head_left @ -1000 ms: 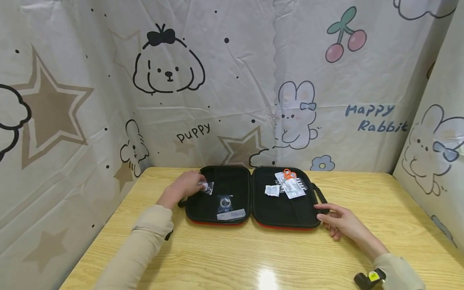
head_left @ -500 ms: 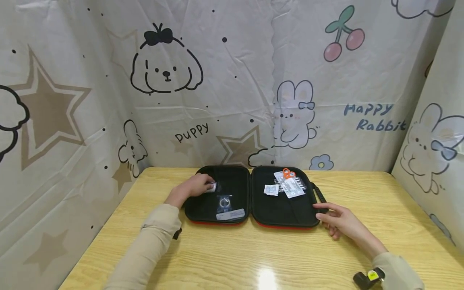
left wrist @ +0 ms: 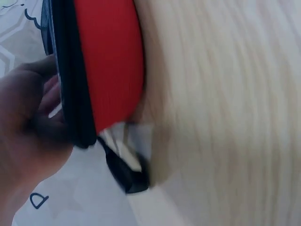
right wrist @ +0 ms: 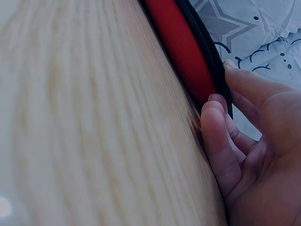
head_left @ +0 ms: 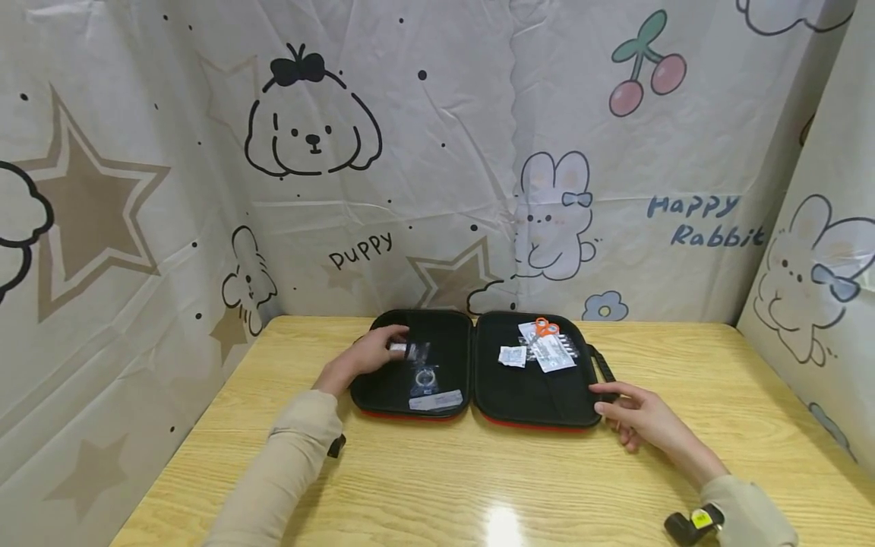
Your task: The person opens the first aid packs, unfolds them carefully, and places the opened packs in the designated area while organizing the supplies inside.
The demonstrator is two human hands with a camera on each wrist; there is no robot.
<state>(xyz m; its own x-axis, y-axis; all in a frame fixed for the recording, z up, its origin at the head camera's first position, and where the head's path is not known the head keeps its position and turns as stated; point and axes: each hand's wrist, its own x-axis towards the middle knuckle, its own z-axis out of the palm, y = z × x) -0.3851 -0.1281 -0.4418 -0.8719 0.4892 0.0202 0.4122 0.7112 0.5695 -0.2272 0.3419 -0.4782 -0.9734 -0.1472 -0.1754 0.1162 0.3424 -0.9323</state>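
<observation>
Packet (head_left: pixel 399 347), gripped by left hand (head_left: pixel 372 351) at ten o'clock of case (head_left: pixel 437 334), may land atop ring (head_left: pixel 425 377) if let go carelessly, right hand (head_left: pixel 641 418) pinching rim (right wrist: pixel 203 42) at four.

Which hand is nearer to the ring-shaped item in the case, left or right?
Left. The left hand is over the case's left half, beyond and left of the ring-shaped item; the right hand is farther off, at the right half's outer edge.

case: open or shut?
Open: in the head view, the case lies unfolded on the table, both black-lined halves side by side, insides facing up.
</observation>
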